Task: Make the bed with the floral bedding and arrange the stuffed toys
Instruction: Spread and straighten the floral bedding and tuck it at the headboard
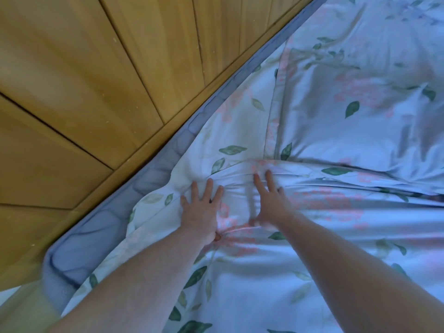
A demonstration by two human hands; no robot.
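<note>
Head view shows only a part of the bed, and both forearms are cut off at the lower edge of the picture. The floral duvet point(276, 272) covers the lower and right side, and its top edge runs roughly left to right across the middle, a little folded and wrinkled. Behind this edge lies a floral pillow point(348, 104), which continues out of the picture at the top right, so its full shape cannot be seen. The left hand point(203, 212) lies flat on the duvet near the corner, fingers straight and spread, pressing the cloth and gripping nothing. The right hand point(269, 205) is just beside it, also with fingers stretched forward on the top edge; its thumb is turned down into a fold, and I cannot tell if it pinches the cloth. The blue mattress edge point(153, 169) runs diagonally from lower left to upper right, touching the wooden panel point(96, 80) along its whole length. The picture is somewhat blurred, mostly at the lower left. No writing or label is readable, and no stuffed toy is visible.
</note>
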